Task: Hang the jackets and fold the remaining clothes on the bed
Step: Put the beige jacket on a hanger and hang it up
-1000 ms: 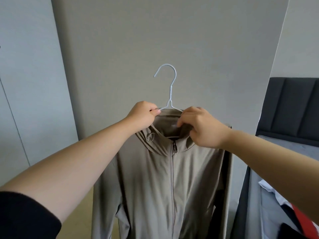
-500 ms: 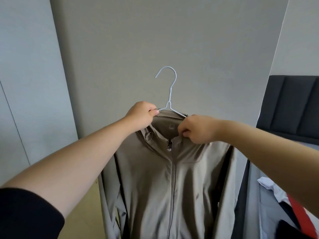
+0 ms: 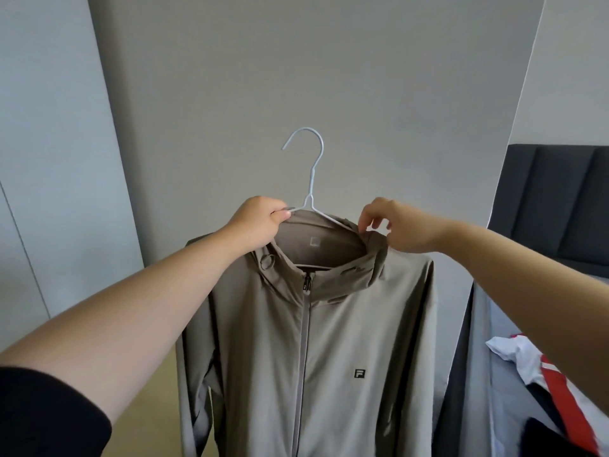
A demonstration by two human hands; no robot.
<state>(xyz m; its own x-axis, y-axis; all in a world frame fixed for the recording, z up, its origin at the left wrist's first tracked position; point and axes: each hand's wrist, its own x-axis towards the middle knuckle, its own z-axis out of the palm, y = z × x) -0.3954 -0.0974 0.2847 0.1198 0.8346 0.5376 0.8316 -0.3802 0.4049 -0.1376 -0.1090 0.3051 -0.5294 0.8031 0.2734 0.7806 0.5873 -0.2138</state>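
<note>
A person holds up a beige zip jacket (image 3: 329,341) on a white wire hanger (image 3: 311,179) at the centre of the frame, before a grey wall.

From the lower left, an arm in a black sleeve (image 3: 43,410) reaches up to centre, where the left hand (image 3: 260,222) has its fingers curled tight round the hanger's left shoulder wire at the collar. The jacket hangs zipped, front facing the camera. Right of centre, the right hand (image 3: 405,225) pinches the collar's raised right edge between thumb and fingertips. At lower right, white, red and dark clothes (image 3: 527,367) lie on the grey bed (image 3: 501,417) below a dark headboard (image 3: 553,199).
</note>
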